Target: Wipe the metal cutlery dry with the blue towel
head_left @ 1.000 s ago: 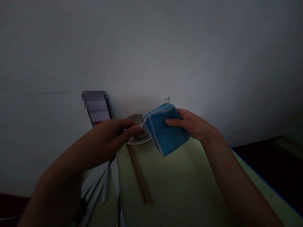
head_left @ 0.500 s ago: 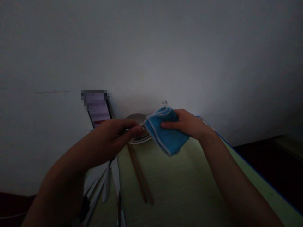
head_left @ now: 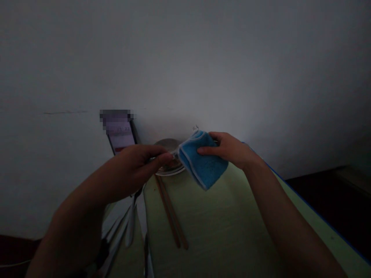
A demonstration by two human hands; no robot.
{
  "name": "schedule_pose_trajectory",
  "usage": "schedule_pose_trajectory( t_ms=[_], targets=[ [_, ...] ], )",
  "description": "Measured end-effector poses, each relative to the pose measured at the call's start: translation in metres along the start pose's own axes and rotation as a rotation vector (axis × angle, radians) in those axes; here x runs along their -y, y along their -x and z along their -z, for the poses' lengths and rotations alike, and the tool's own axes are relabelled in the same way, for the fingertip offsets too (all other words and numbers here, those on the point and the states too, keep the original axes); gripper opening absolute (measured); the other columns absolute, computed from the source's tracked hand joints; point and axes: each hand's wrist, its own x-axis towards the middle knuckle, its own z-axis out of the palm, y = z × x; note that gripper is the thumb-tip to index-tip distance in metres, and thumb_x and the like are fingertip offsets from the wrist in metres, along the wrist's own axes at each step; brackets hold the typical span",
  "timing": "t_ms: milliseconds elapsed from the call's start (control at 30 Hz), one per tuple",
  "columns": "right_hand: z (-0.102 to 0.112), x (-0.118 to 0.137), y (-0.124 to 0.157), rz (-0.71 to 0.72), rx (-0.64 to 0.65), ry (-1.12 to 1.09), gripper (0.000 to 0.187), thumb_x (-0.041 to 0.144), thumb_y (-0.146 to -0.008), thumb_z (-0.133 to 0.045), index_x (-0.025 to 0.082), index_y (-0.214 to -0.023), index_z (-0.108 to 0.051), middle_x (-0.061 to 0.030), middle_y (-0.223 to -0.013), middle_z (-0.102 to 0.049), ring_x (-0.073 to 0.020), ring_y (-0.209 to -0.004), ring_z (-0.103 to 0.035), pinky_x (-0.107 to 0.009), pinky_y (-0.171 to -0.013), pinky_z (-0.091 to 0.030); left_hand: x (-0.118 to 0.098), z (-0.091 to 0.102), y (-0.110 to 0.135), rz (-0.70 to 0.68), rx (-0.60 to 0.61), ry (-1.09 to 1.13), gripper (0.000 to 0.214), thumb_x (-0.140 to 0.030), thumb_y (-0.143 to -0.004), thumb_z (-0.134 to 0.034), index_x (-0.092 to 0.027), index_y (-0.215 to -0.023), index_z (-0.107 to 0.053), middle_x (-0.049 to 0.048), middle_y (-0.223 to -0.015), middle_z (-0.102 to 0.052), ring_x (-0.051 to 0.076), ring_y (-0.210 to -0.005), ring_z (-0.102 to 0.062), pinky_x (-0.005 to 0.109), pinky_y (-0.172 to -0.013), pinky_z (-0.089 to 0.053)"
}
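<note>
My left hand point(head_left: 147, 160) pinches the end of a thin, shiny utensil point(head_left: 176, 153) between thumb and fingers. The rest of it runs into a folded blue cloth point(head_left: 207, 166) with white edging, so its kind is hidden. My right hand point(head_left: 227, 148) grips this cloth, thumb on the near face and fingers behind. A small pale bit sticks up above the cloth's top edge; I cannot tell whether it belongs to the utensil or the cloth. Just behind my left fingers stands a bowl point(head_left: 170, 173) with a pale rim, partly covered by them.
A pair of wooden chopsticks point(head_left: 171, 212) lies on the green table point(head_left: 220, 224). Left of them are a knife point(head_left: 142, 212) and several other pieces of metal cutlery point(head_left: 130, 227), partly under my left forearm. A phone point(head_left: 121, 133) leans against the wall point(head_left: 185, 69).
The cloth and my right hand have shifted slightly, the cloth a little to the left at its top and lower right corner. My left hand stays nearly where it was.
</note>
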Motion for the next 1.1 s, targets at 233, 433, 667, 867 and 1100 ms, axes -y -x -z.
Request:
schedule_pose_trajectory(
  t_ms=[233, 433, 667, 867, 1100],
  targets=[
    [0.001, -0.004, -0.006, 0.107, -0.123, -0.087, 0.037, 0.024, -0.062, -0.074, 0.018, -0.096, -0.062, -0.0054, -0.095, -0.068, -0.0178, -0.086, -0.063, -0.035, -0.081, -0.050, -0.008, 0.004, 0.000, 0.083, 0.007, -0.023, 0.034, -0.034, -0.089, -0.038, -0.013, -0.080, -0.063, -0.0035, -0.058, -0.052, 0.009, -0.055, -0.047, 0.017, -0.053, -0.036],
    [0.002, -0.005, -0.005, 0.129, 0.033, -0.125, 0.023, 0.021, -0.069, -0.068, 0.016, -0.091, -0.062, -0.0036, -0.092, -0.067, -0.0165, -0.087, -0.062, -0.034, -0.085, -0.047, -0.001, 0.004, 0.003, 0.087, 0.020, -0.009, 0.034, -0.036, -0.088, -0.039, -0.013, -0.078, -0.062, -0.0039, -0.057, -0.050, 0.009, -0.051, -0.045, 0.018, -0.048, -0.034],
    [-0.003, -0.004, 0.000, 0.051, 0.151, -0.204, 0.025, 0.029, -0.078, -0.061, 0.022, -0.101, -0.057, -0.0004, -0.094, -0.065, -0.0137, -0.081, -0.061, -0.031, -0.077, -0.050, 0.000, 0.004, 0.004, 0.053, 0.011, -0.011, 0.034, -0.036, -0.088, -0.041, -0.014, -0.080, -0.065, -0.0041, -0.059, -0.054, 0.009, -0.054, -0.049, 0.016, -0.051, -0.036],
    [-0.001, -0.002, 0.001, 0.026, 0.155, -0.161, 0.032, 0.033, -0.073, -0.066, 0.022, -0.102, -0.057, -0.0024, -0.095, -0.066, -0.0164, -0.081, -0.062, -0.032, -0.075, -0.051, 0.008, 0.001, 0.000, -0.010, -0.022, 0.027, 0.033, -0.037, -0.087, -0.042, -0.016, -0.082, -0.067, -0.0051, -0.059, -0.058, 0.007, -0.052, -0.050, 0.014, -0.050, -0.037],
    [0.000, 0.000, 0.002, -0.061, 0.159, -0.125, 0.028, 0.038, -0.070, -0.068, 0.020, -0.091, -0.062, -0.0029, -0.086, -0.068, -0.0163, -0.072, -0.063, -0.031, -0.068, -0.052, 0.005, 0.001, 0.000, 0.018, -0.011, 0.022, 0.033, -0.037, -0.087, -0.042, -0.015, -0.083, -0.066, -0.0044, -0.059, -0.058, 0.008, -0.053, -0.051, 0.015, -0.050, -0.037]
  ],
)
